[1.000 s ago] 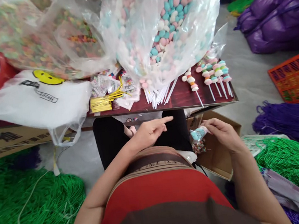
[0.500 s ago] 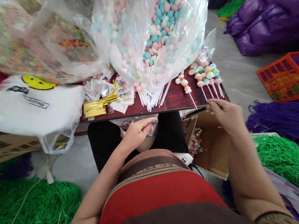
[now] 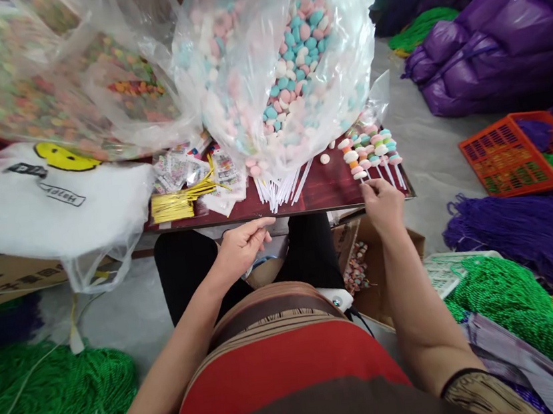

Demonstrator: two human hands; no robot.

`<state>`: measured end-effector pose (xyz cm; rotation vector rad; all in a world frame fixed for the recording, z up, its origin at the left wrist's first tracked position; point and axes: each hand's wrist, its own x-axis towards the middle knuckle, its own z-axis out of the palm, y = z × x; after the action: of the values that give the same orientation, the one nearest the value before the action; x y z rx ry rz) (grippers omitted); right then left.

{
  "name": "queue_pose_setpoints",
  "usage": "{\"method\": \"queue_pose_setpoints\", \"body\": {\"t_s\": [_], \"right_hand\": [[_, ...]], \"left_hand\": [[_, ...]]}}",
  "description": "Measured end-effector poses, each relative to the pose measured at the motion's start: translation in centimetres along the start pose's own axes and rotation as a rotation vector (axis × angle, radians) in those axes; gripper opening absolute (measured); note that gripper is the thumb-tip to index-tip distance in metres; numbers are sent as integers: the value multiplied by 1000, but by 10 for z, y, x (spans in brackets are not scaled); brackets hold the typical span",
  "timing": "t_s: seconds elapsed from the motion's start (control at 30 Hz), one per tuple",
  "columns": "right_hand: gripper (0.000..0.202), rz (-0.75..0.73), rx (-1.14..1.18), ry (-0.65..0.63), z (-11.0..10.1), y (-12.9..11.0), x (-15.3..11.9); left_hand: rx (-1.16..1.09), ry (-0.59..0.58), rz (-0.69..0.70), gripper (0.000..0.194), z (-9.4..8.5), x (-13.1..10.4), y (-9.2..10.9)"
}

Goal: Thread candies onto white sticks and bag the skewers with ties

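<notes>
My right hand [image 3: 384,206] pinches the stick of a candy skewer [image 3: 353,159] at the table's right end. That skewer lies beside several other candy skewers [image 3: 377,147] with pink, white, green and blue pieces. My left hand [image 3: 247,243] hovers at the table's front edge, fingers closed, over my lap; whatever it may hold is too small to make out. White sticks [image 3: 279,192] lie fanned out just beyond it. Behind them rests a big clear bag of pink, white and blue candies [image 3: 285,78]. Yellow ties [image 3: 173,205] lie left of the sticks on small printed packets [image 3: 176,169].
A bag of colourful candies [image 3: 65,92] and a white smiley bag [image 3: 68,192] cover the table's left. Below the right end is a cardboard box [image 3: 375,295]. An orange crate [image 3: 497,160] and green cords [image 3: 513,292] are on the right-hand floor.
My right hand has moved left and up to the skewer's stick, and that skewer now lies closer to the others. The view has shifted slightly.
</notes>
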<state>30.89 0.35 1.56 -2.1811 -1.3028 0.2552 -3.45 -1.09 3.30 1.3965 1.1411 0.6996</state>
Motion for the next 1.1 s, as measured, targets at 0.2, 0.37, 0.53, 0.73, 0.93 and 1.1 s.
{"method": "queue_pose_setpoints", "body": {"t_s": [0.2,0.37,0.53,0.73,0.93,1.1], "right_hand": [[24,36,525,-105,-6,-13,-47],[24,40,634,-241,0,-31,-76],[29,49,647,-329,4,-35,-91],[35,150,776,-471,1,-29,-101],[38,289,894,-277,-6,-5,-94],[38,325,942,-194,-13,3,-90]], "left_hand": [[9,83,165,40,14,22,20],[36,84,410,54,33,53,37],[160,127,440,34,47,70,40],[230,141,348,24,73,76,38],[145,43,174,37,95,117,50],[597,64,230,30,110,181,61]]}}
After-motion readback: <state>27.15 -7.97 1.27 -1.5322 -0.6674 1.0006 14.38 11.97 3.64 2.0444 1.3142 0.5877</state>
